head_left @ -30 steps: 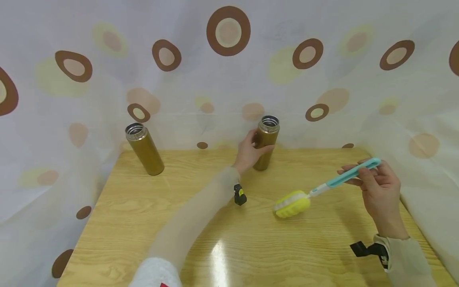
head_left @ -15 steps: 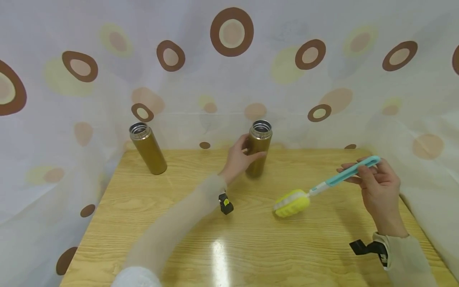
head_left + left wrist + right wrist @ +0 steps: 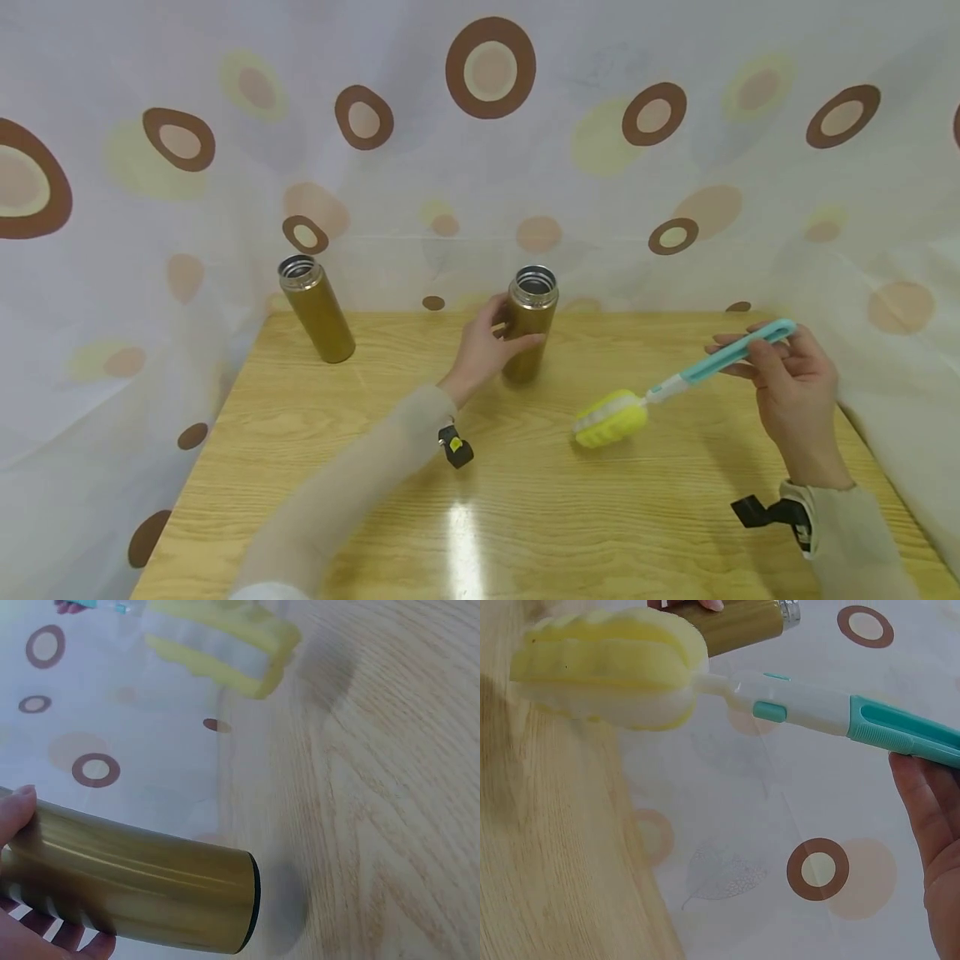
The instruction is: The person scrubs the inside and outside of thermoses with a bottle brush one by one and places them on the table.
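My left hand (image 3: 478, 350) grips a gold-brown thermos bottle (image 3: 534, 318) around its side, thumb in front. Its lid is off, so the threaded steel mouth shows. In the left wrist view the bottle's base (image 3: 225, 900) seems slightly off the wood, with a shadow beside it. My right hand (image 3: 798, 392) pinches the blue handle of a bottle brush (image 3: 705, 365). The brush's yellow and white sponge head (image 3: 607, 667) points left and down, low over the table, to the right of the held bottle.
A second lidless gold-brown thermos bottle (image 3: 321, 321) stands at the back left of the wooden table (image 3: 570, 517). A white curtain (image 3: 420, 192) with brown ring patterns hangs behind and along both sides.
My left hand has brought the bottle leftward and nearer to me. The brush in my right hand has stayed almost in place, rising very slightly. The head view has shifted a little.
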`<action>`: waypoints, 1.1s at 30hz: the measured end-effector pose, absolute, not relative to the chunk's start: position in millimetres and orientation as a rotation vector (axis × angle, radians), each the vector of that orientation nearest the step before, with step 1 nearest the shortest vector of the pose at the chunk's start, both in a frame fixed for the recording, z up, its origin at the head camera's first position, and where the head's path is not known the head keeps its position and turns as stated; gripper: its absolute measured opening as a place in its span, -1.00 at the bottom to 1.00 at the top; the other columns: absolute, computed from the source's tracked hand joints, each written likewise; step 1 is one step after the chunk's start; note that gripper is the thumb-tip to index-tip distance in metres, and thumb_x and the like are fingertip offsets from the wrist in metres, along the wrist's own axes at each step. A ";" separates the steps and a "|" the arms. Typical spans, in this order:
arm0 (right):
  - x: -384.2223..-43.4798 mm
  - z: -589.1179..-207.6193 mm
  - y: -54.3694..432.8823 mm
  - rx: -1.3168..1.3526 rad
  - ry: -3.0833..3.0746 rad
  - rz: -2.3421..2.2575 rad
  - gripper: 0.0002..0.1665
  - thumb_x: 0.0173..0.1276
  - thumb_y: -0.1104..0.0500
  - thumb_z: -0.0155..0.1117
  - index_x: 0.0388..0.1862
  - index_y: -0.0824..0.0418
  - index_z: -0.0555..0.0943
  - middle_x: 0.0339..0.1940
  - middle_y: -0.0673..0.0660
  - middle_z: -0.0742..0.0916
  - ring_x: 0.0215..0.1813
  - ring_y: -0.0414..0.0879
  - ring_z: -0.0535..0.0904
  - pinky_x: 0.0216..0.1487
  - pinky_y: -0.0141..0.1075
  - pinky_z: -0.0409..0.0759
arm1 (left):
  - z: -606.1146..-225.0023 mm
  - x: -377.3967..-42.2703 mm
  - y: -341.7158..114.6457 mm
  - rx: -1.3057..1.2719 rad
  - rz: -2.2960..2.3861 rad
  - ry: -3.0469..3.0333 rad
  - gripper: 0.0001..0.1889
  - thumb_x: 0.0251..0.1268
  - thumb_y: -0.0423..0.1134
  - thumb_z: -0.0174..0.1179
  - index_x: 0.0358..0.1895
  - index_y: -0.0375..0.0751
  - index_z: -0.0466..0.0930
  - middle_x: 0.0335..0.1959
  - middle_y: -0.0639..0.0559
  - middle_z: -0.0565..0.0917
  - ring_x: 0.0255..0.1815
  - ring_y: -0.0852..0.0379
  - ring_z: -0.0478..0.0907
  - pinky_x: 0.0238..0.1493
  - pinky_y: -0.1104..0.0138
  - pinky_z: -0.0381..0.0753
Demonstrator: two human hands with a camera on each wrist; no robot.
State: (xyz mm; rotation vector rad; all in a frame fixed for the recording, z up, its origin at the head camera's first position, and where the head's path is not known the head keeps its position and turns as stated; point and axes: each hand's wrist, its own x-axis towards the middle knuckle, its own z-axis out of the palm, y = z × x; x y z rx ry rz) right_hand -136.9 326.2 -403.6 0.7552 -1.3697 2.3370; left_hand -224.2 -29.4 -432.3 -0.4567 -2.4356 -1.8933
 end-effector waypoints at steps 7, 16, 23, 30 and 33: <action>-142.8 -397.5 322.3 0.745 -1.335 2.342 -0.75 0.54 0.65 -0.19 0.08 0.76 0.40 -0.06 0.53 0.75 -0.04 0.28 0.78 -0.04 -0.04 0.77 | -438.4 -209.7 -42.7 -0.447 -1.934 -2.418 -0.22 0.14 -0.23 0.59 0.46 -0.11 0.45 0.32 -0.09 0.60 0.35 -0.05 0.54 0.36 0.09 0.57; -149.7 -391.1 316.9 0.778 -1.267 2.362 -0.75 0.54 0.66 -0.18 0.09 0.79 0.37 -0.06 0.59 0.73 -0.06 0.33 0.78 -0.05 0.00 0.76 | -447.7 -190.4 -55.0 -0.413 -2.019 -2.374 -0.26 0.12 -0.21 0.61 0.40 -0.07 0.50 0.29 -0.02 0.62 0.32 -0.02 0.55 0.32 0.06 0.61; -154.1 -385.6 311.9 0.747 -1.262 2.316 -0.75 0.53 0.67 -0.23 0.03 0.78 0.39 -0.09 0.56 0.74 -0.11 0.30 0.79 -0.12 -0.03 0.78 | -454.9 -179.8 -62.5 -0.349 -2.053 -2.407 -0.25 0.18 -0.17 0.57 0.45 -0.03 0.46 0.33 0.04 0.60 0.35 0.01 0.52 0.30 0.09 0.62; -158.4 -367.2 304.7 0.753 -1.122 2.311 -0.81 0.53 0.66 -0.16 0.00 0.79 0.39 -0.21 0.62 0.73 -0.19 0.34 0.79 -0.16 0.01 0.77 | -460.9 -171.2 -63.7 -0.360 -2.083 -2.397 -0.23 0.16 -0.18 0.58 0.46 -0.02 0.46 0.35 0.04 0.59 0.38 -0.01 0.51 0.32 0.06 0.60; -158.5 -354.9 300.9 0.713 -1.030 2.314 -0.84 0.53 0.63 -0.07 -0.02 0.78 0.40 -0.25 0.63 0.72 -0.23 0.37 0.78 -0.19 0.05 0.77 | -462.7 -169.2 -63.2 -0.382 -2.094 -2.391 -0.24 0.16 -0.19 0.58 0.45 0.00 0.47 0.35 0.07 0.60 0.38 0.00 0.51 0.34 0.04 0.59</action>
